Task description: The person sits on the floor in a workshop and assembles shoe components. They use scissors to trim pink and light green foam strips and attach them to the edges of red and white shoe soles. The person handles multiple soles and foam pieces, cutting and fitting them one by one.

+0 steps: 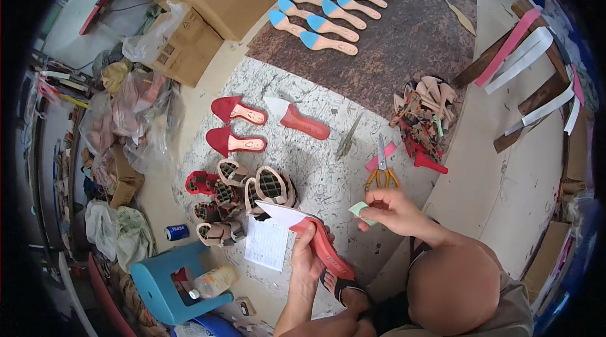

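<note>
My left hand grips a red shoe sole with a white toe part, its thumb on the top face and the toe pointing up and left. To the right of it, my right hand pinches a small pale green piece, apart from the sole; whether it is card or foam I cannot make out. Just beyond that hand lie scissors with yellow handles, over a pink strip. A similar red sole with a white toe lies farther off, beside two soles with dark red toes.
Several upper pieces and sandals are heaped left of my hands, by a written paper sheet. A blue stool with a bottle stands lower left. Blue-toed soles lie in rows far off; scraps pile at right.
</note>
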`<action>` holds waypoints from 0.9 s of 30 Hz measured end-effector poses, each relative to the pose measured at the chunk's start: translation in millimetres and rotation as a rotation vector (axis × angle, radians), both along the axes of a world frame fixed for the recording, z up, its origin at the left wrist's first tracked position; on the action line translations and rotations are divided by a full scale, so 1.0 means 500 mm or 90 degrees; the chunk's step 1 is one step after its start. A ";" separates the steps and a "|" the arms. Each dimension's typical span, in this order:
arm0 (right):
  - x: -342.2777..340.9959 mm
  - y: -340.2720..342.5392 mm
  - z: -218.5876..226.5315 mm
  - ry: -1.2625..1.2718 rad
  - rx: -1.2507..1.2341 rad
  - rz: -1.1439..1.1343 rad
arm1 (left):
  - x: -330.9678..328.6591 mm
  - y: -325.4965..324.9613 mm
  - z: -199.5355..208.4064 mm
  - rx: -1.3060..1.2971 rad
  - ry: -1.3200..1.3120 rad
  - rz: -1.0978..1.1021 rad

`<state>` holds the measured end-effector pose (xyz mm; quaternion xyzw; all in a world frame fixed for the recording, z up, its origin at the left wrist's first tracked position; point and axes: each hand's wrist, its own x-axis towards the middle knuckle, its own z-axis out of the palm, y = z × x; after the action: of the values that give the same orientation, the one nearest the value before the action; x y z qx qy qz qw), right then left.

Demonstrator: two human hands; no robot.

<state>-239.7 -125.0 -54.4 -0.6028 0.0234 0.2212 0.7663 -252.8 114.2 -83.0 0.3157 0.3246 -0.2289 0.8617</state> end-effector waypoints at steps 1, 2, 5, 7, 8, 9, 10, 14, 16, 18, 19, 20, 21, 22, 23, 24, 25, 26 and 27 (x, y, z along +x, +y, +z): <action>0.002 0.011 0.017 0.033 0.029 0.001 | -0.008 0.003 -0.005 -0.070 -0.014 0.017; 0.002 0.016 0.026 0.066 0.057 0.000 | -0.016 0.004 -0.012 -0.140 -0.027 0.032; 0.004 0.024 0.010 0.090 0.051 0.045 | -0.043 0.025 -0.024 -0.332 -0.010 0.052; 0.008 0.022 0.021 0.120 0.075 0.035 | -0.051 0.024 -0.026 -0.401 -0.012 0.038; 0.009 0.022 0.025 0.136 0.086 0.030 | -0.053 0.020 -0.029 -0.375 -0.050 0.028; 0.009 0.021 0.027 0.130 0.083 0.023 | -0.055 0.013 -0.031 -0.351 -0.089 0.018; 0.009 0.022 0.028 0.124 0.080 0.016 | -0.056 0.006 -0.031 -0.327 -0.127 0.008; 0.015 0.037 0.041 0.128 0.052 0.064 | -0.043 -0.014 -0.016 -0.082 -0.106 -0.013; 0.019 0.041 0.051 0.135 0.039 0.076 | -0.043 -0.018 -0.019 -0.071 -0.097 -0.016; 0.020 0.042 0.051 0.139 0.031 0.079 | -0.040 -0.028 -0.014 -0.043 -0.084 -0.021; 0.020 0.043 0.048 0.141 0.032 0.077 | -0.038 -0.037 -0.002 -0.030 -0.073 0.005; 0.019 0.043 0.042 0.142 0.033 0.075 | -0.040 -0.036 -0.008 -0.013 -0.088 -0.010; 0.019 0.044 0.038 0.143 0.034 0.075 | -0.043 -0.031 -0.015 0.005 -0.104 -0.023; 0.020 0.045 0.037 0.141 0.030 0.075 | -0.045 -0.029 -0.019 0.023 -0.119 -0.036; 0.021 0.046 0.036 0.139 0.025 0.075 | -0.047 -0.030 -0.022 0.028 -0.124 -0.033; 0.022 0.046 0.036 0.136 0.020 0.073 | -0.046 -0.033 -0.018 0.032 -0.130 -0.031; 0.022 0.047 0.034 0.138 0.015 0.077 | -0.046 -0.037 -0.014 0.037 -0.136 -0.029; 0.023 0.047 0.031 0.140 0.009 0.080 | -0.045 -0.041 -0.011 0.046 -0.133 -0.028; 0.023 0.048 0.030 0.143 0.005 0.084 | -0.044 -0.045 -0.008 0.056 -0.130 -0.026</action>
<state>-228.3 -101.2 -39.4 -0.5715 0.0684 0.3372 0.7450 -274.7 91.9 -87.1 0.3813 0.2385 -0.1988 0.8708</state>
